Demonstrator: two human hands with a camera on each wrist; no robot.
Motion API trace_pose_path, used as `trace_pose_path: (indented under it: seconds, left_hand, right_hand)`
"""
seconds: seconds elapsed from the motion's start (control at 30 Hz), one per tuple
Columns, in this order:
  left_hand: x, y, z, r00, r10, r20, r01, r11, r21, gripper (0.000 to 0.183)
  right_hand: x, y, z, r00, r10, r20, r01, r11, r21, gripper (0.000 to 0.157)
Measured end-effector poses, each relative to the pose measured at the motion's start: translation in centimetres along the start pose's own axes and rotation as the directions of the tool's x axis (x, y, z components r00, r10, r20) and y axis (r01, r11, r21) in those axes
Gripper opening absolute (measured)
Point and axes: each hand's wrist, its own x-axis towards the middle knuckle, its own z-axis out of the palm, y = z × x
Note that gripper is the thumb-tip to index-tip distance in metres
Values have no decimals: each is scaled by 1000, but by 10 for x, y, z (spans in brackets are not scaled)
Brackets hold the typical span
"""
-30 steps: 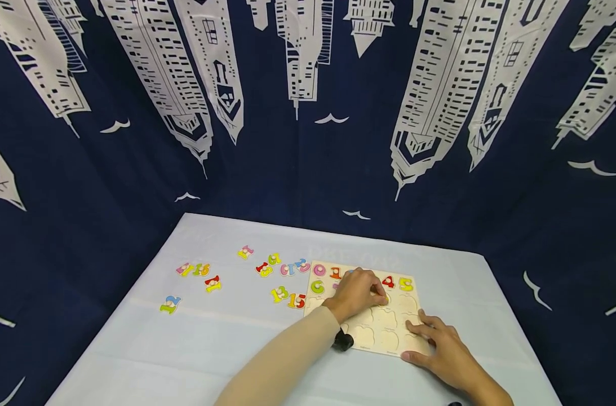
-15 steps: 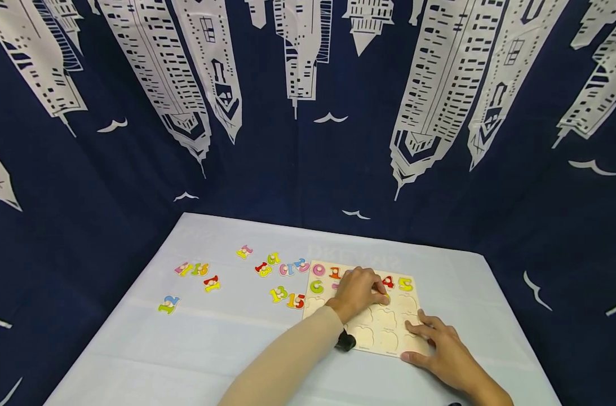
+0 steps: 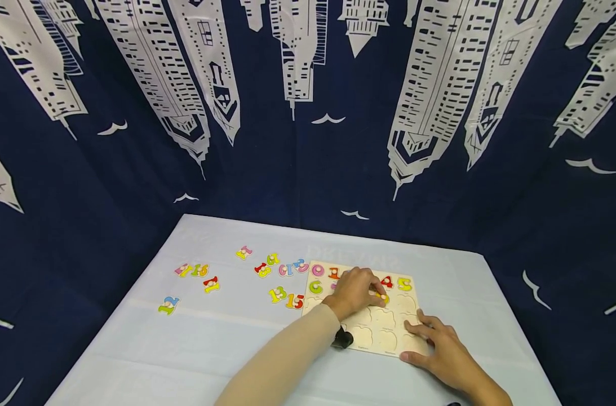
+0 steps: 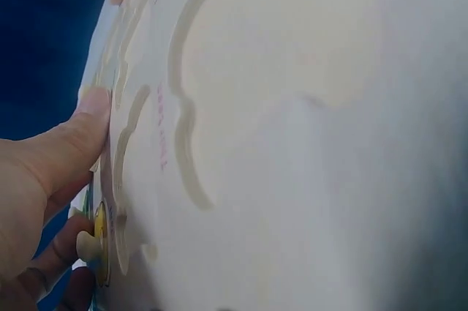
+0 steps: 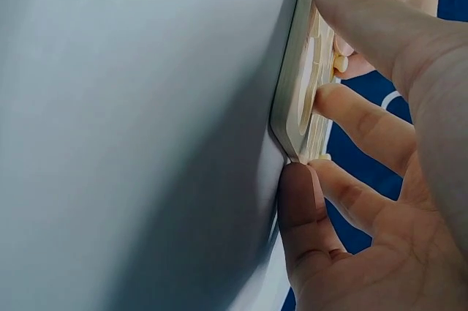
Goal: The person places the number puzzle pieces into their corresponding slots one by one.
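A wooden number puzzle board point(image 3: 363, 318) lies on the white table, its upper recesses holding coloured numbers such as the pink 0 point(image 3: 318, 270), green 6 point(image 3: 315, 287), red 4 point(image 3: 386, 282) and yellow 5 point(image 3: 404, 283). Over its second row, my left hand point(image 3: 353, 290) has thumb and fingers parted around a yellow number piece point(image 4: 102, 241); a fingertip is at its knob. Part of that piece is hidden, so its digit is unclear. My right hand point(image 3: 442, 349) holds the board's near right corner, thumb on the near edge, fingers on the right side.
Several loose number pieces lie left of the board, among them a red 15 point(image 3: 295, 301), a green and yellow 13 point(image 3: 277, 294) and a blue and green 12 point(image 3: 168, 305). A dark blue cloth point(image 3: 297, 169) with white buildings hangs behind the table point(image 3: 160, 361).
My left fingers have parted slightly from the yellow number piece, which shows more between them. My right hand keeps its place at the board's corner.
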Motion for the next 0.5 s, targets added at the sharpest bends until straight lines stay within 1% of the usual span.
trace_pose_path:
  seconds: [0.13,0.3,0.37,0.5]
  left_hand:
    - [2,0,1,1000,4,-15,-3,1000,12,17]
    - [2,0,1,999,19,-27,-20,1000,-6,18]
    - [2,0,1,1000,15,-22,-15,1000,-21,18]
    - [2,-1,0,1000,13,-4,-13,1000,-19,18]
  right_hand:
    - [0,0,0,1000,0,-4,0,1000,3,81]
    - [-2,2,0,1000,-2,-13,2,1000,-4,81]
    - [-2,3,0,1000,-3,-13,3,1000,-1,81]
    - [-2,2,-1,1000,-2,-7,2,1000,10,82]
